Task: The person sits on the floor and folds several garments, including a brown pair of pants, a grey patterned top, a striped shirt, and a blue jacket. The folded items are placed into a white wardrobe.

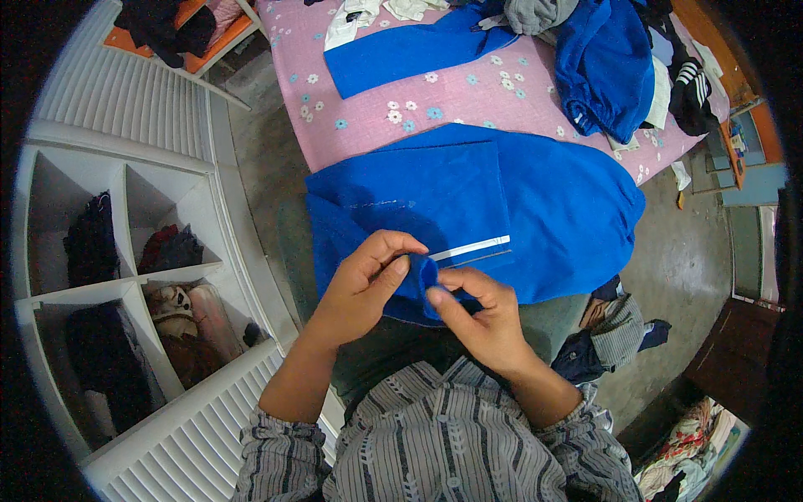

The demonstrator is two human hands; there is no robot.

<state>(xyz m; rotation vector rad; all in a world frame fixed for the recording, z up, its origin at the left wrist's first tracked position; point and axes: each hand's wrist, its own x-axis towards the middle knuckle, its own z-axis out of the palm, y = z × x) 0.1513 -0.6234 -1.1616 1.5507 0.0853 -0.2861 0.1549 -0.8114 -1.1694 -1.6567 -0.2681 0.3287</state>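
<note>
A bright blue fabric garment piece lies spread in front of me, over the bed's near edge and my lap. On it rests a flat blue panel with a white strip along its near side. My left hand pinches a folded edge of the blue fabric between thumb and fingers. My right hand grips the same fold from the other side, its thumb pressed against the cloth. The fold stands up as a small loop between both hands. Whether a pin or needle is in it, I cannot tell.
A pink flowered bedspread bears more blue cloth and a heap of clothes. White shelves with folded garments stand at the left. Clothes lie on the concrete floor at the right.
</note>
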